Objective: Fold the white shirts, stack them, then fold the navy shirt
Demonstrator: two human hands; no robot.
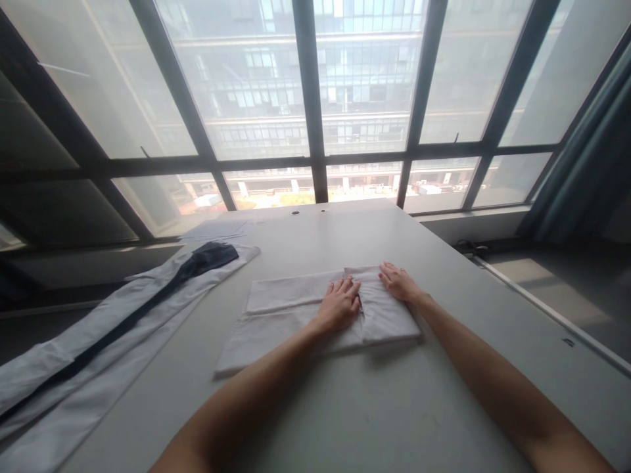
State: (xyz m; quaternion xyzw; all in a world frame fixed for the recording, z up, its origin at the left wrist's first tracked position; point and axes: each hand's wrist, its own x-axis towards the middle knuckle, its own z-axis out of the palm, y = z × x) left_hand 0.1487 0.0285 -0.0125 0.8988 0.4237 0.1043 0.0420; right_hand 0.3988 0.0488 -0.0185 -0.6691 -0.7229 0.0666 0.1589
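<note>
A white cloth garment (280,335) lies folded into a flat, long shape on the white table (315,420). Its right end is doubled over into a thicker panel, with small creases along the inner edge. My left hand (340,303) rests palm down near that inner edge, fingers stretched out and slightly apart. On the far right part of the panel lies my right hand (398,282), flat with its fingers extended. Both hands touch the cloth from above and grip nothing. What kind of garment it is, I cannot tell.
Along the table's left side lie long white garments (148,315) with a dark navy strip of cloth (207,256) on top. White sheets (211,230) lie at the far left corner. Large windows (315,92) stand behind the table, and a blue-grey curtain (582,144) hangs at right.
</note>
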